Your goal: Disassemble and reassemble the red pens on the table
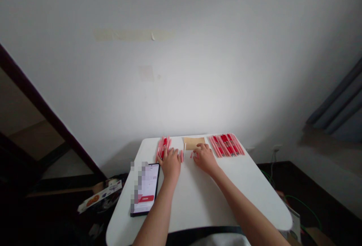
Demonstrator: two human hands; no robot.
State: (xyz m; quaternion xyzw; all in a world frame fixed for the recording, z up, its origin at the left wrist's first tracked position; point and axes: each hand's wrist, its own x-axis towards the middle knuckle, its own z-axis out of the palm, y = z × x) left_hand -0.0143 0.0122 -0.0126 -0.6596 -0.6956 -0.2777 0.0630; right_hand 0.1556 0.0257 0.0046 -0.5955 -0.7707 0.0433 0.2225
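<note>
On the white table (195, 200), my left hand (171, 162) lies palm down with its fingers spread, beside a bundle of pink and red pens (163, 146). Its fingertips are at a short pink piece (181, 156), perhaps a pen part; contact is hard to make out. A thin white stick (184, 148) stands out between my hands. My right hand (205, 159) has bent fingers, with thumb and forefinger apart around small pink pieces (191, 155). Whether it touches them is too small to tell. Behind it lies a flat brown piece (194, 141), like paper or cardboard.
A wide row of pink and red pens (226, 145) lies at the table's far right. A phone (146, 189) with a lit screen rests by my left forearm. The table's far edge is near a white wall (195, 87). Cables (273, 167) hang at the right.
</note>
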